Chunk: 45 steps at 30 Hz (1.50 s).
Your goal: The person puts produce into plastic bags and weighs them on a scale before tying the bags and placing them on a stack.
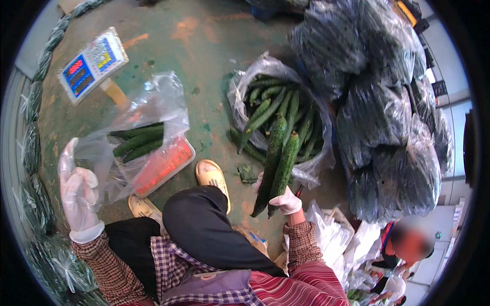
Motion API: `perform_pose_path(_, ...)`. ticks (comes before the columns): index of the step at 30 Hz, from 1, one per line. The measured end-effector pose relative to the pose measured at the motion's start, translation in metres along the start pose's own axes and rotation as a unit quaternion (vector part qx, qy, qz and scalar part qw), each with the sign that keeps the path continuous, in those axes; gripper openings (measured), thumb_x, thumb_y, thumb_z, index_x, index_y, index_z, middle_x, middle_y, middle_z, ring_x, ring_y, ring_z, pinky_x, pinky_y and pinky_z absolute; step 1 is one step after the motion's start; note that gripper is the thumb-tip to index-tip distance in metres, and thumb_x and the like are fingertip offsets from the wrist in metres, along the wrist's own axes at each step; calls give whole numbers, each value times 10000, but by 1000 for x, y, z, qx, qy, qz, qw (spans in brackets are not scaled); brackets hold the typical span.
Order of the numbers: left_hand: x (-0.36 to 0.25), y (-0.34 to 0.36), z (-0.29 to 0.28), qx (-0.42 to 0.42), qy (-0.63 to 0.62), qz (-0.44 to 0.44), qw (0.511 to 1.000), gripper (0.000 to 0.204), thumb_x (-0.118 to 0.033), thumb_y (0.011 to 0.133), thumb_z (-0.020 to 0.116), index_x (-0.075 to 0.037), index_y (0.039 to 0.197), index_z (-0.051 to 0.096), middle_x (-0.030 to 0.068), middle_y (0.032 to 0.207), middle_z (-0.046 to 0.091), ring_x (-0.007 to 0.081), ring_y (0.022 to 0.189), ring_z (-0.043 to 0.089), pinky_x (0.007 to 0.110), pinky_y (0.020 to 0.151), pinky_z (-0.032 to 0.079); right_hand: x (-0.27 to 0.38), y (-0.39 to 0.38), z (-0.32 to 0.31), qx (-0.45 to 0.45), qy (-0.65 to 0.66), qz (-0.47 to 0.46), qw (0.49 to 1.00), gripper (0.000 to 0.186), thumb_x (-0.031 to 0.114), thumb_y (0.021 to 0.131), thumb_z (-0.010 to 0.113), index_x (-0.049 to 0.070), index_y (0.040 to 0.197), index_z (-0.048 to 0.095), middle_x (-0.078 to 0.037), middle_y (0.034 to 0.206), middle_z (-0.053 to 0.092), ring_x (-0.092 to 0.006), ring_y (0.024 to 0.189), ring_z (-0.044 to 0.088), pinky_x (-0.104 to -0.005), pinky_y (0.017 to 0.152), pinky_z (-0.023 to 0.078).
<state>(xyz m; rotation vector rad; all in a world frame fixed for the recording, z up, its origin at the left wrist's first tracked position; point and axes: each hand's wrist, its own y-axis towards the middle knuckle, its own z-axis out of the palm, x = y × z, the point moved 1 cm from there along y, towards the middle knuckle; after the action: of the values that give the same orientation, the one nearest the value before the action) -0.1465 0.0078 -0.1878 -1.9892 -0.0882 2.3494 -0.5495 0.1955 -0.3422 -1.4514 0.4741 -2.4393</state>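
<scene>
Two long dark-green cucumbers (284, 158) are gripped near their lower ends by my white-gloved right hand (287, 200). They slant up in front of a large clear plastic bag (315, 173) packed with more cucumbers. My left hand (81, 191), also gloved, has its index finger raised and its other fingers curled at the edge of a thin clear plastic bag (173, 102). That edge is stretched out toward the hand. Several cucumbers (139, 141) lie inside this bag, over the red-and-white pan (166, 168) of a scale.
The scale's display (94, 66) stands on a post at the far left. Filled dark plastic bags (377, 112) are piled along the right. White plastic bags (332, 229) lie by my right forearm; other people (395, 270) are at the lower right. Wrapped produce (30, 148) lines the left wall.
</scene>
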Motion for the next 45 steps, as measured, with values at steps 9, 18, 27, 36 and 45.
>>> perform_pose_path(9,5,-3,-44,81,-136,-46,986,644,-81,838,504,-19,1422,239,140,752,642,106,444,549,191,427,454,118,127,181,219,166,-191,942,800,118,467,745,149,1227,499,11,1144,495,-233,1036,467,-421,921,341)
perform_pose_path(18,-7,-2,-72,59,-272,-106,955,742,-6,770,497,-92,1446,203,98,696,596,89,391,448,184,357,350,59,240,295,366,-179,-207,889,715,120,625,767,74,1256,434,-105,1193,509,-241,1135,481,-364,985,396)
perform_pose_path(27,-11,0,-74,-14,-262,-123,957,704,-22,801,509,-131,1440,235,61,639,559,38,365,390,173,305,288,44,218,294,335,-380,-213,836,766,170,637,763,25,1300,407,-127,1223,488,-241,1161,458,-342,1000,353)
perform_pose_path(36,-20,9,-69,73,-344,-102,931,758,3,785,492,-140,1459,175,37,587,491,45,358,344,188,308,282,85,210,334,391,-8,-166,905,331,195,825,593,6,1087,525,-83,995,568,-185,1010,496,-335,908,416)
perform_pose_path(45,-11,26,-53,153,-432,-111,882,849,53,758,456,-139,1473,40,53,523,397,74,328,314,216,293,276,-23,281,229,170,-700,-218,659,789,265,535,817,32,1202,466,-179,1120,558,-346,1081,511,-443,919,378)
